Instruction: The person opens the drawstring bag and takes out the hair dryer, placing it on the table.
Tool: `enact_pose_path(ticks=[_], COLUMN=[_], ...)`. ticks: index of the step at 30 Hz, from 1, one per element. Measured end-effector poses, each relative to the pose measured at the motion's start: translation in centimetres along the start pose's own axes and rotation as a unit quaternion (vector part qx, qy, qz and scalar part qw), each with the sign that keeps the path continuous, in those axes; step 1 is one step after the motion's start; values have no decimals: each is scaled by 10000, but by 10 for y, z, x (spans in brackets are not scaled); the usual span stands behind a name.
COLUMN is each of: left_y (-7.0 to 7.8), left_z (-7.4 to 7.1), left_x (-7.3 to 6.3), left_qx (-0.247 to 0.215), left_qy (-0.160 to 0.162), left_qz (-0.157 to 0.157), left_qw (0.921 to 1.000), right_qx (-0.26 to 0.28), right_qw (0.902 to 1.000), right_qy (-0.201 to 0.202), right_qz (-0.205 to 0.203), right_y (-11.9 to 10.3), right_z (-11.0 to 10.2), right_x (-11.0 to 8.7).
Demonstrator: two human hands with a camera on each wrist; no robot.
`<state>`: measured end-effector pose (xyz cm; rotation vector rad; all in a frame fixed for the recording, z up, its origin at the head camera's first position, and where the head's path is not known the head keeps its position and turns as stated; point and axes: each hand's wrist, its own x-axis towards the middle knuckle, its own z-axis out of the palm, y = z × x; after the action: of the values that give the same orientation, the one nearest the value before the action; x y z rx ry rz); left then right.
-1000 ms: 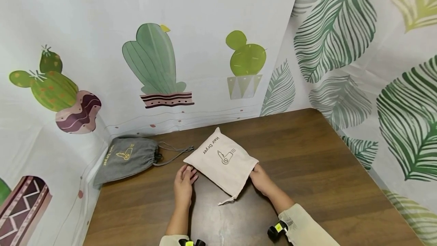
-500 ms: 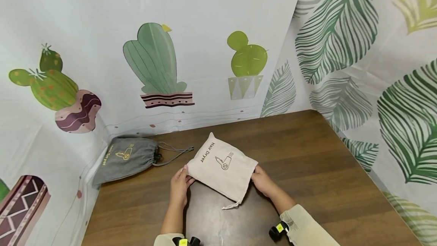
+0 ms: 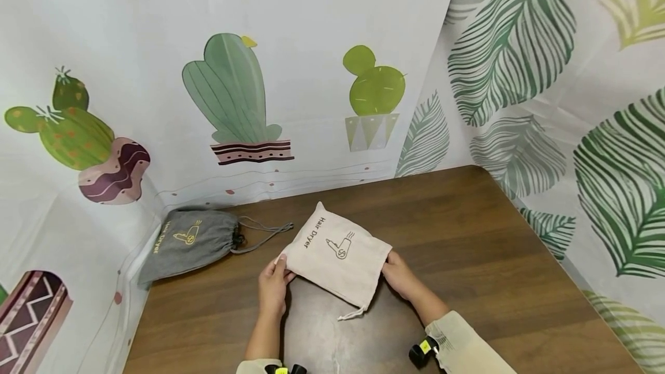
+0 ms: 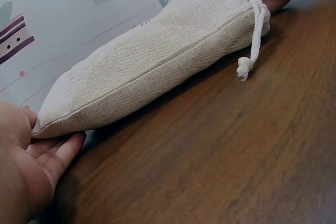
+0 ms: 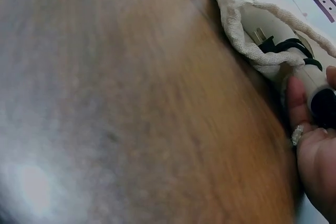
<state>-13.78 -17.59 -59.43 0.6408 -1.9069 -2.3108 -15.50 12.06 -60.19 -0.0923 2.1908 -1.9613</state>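
A cream drawstring bag (image 3: 337, 253), printed "Hair Dryer" with a dryer drawing, lies slanted over the table in the head view. My left hand (image 3: 273, 287) pinches its near left corner, thumb on top and fingers beneath, as the left wrist view also shows. At the bag's mouth, on the right, is my right hand (image 3: 401, 276), its fingers partly hidden by the cloth. Inside the open mouth, the right wrist view shows a pale hair dryer (image 5: 315, 80) with a black end, a wound black cord and a two-pin plug (image 5: 264, 40). My right fingers and thumb grip round it.
A grey drawstring bag (image 3: 200, 244) with a gold dryer print lies at the table's back left, its cords trailing right. The wooden table (image 3: 493, 281) meets printed cloth walls (image 3: 312, 74) at the back and sides. A knotted white cord (image 4: 255, 35) hangs from the cream bag.
My left hand went from beside the bag's corner to pinching it. The cream bag turned slightly and shifted a little toward me; my right hand stayed at its mouth.
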Motion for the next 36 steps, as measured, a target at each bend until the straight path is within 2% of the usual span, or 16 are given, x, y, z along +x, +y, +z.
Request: enact_pose_path(ticks=[7, 15, 20, 24, 29, 36], left_y=[5, 10, 2, -3, -3, -3], left_z=[1, -1, -4, -5, -5, -8], left_x=[-4, -7, -2, -1, -1, 0], left_qx=[-133, -406, -518, -535, -653, -769], left_qy=[13, -45, 28, 139, 158, 140], left_qz=[-65, -96, -93, -27, 75, -53], left_qw=[9999, 9991, 9986, 9985, 9977, 9969], right_qx=[550, 895, 1022, 1245, 1531, 1567], right_qw=[9984, 9958, 9947, 9919, 9874, 9866], right_qy=[-99, -164, -110, -222, -317, -370], right_qz=[84, 72, 88, 119, 265, 272], right_y=[5, 4, 5, 6, 6, 5], right_z=[-7, -6, -6, -7, -8, -8], right_x=[2, 2, 1, 1, 2, 2])
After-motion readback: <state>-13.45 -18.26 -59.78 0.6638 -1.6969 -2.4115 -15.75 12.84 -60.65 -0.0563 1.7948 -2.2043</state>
